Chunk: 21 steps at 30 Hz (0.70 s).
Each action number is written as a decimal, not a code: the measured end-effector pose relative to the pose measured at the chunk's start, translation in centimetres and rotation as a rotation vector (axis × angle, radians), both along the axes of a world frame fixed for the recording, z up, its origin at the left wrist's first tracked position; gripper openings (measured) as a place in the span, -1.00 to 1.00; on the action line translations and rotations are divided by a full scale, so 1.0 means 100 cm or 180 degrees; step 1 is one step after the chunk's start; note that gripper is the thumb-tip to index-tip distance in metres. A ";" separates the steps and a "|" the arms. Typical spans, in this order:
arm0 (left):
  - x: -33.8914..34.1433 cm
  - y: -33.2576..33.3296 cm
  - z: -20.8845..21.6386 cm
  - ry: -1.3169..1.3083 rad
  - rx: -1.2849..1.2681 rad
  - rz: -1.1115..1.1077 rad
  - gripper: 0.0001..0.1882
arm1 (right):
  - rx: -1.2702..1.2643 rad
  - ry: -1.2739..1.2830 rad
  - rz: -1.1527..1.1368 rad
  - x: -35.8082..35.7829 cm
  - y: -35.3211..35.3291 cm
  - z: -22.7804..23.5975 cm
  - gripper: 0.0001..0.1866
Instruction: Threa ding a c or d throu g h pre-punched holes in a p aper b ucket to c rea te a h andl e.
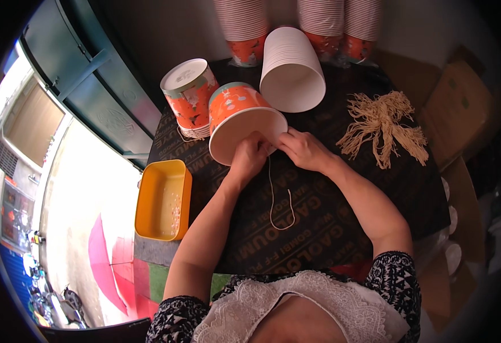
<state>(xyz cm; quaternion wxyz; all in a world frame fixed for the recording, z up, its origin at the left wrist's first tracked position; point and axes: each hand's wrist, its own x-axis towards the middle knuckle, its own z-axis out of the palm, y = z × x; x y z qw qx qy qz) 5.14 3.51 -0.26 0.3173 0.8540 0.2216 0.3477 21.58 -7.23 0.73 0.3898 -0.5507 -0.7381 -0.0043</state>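
An orange paper bucket [236, 111] with a white inside lies tilted on the black table [319, 228], its mouth toward me. My left hand [249, 155] grips the bucket's rim at the lower right. My right hand [303, 148] pinches the rim beside it, where a beige cord [273, 200] hangs down and curls on the table. Both hands touch near the rim.
A stack of orange buckets [188, 94] stands at the left, a white stack [290, 68] lies on its side behind. More stacks [324, 23] line the back. A bundle of beige cords [383, 126] lies at the right. A yellow tray [162, 200] sits left; cardboard boxes [462, 108] right.
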 end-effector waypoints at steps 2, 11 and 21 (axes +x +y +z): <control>0.000 0.002 -0.002 -0.0008 -0.0063 0.0048 -0.89 | -0.0007 -0.0084 0.0058 0.000 -0.001 0.003 -0.92; -0.001 -0.001 0.003 0.0101 -0.0075 0.0325 -0.90 | 0.0187 -0.0239 0.0049 0.003 0.004 -0.005 -0.86; 0.001 -0.011 0.008 -0.0373 -0.0348 -0.1077 -0.95 | 0.0039 -0.0150 -0.0335 0.009 0.004 -0.018 -0.75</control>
